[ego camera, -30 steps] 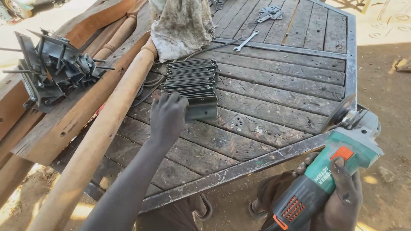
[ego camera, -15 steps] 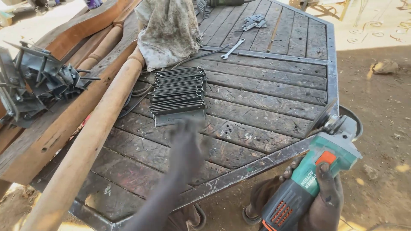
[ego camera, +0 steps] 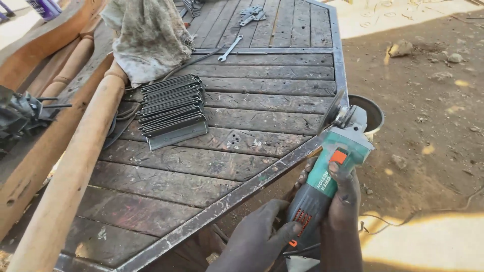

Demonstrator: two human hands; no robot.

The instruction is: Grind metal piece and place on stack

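**Both hands on the grinder at the bench edge**

Off the near corner of the bench [ego camera: 262,106], past its steel rim, I hold a green and grey angle grinder [ego camera: 327,171]. My right hand [ego camera: 340,201] is wrapped around its ribbed body, thumb by the orange switch. My left hand [ego camera: 262,236] curls against the dark rear grip. On the scarred wooden planks lies a stack of flat grey metal plates [ego camera: 171,108], beside a rough cloth [ego camera: 146,38] and a smooth round wooden post [ego camera: 80,161].

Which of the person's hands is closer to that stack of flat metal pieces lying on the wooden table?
Left. The left hand is at the angle grinder's rear, below and right of the stack of metal pieces. The right hand grips the grinder's body farther right.
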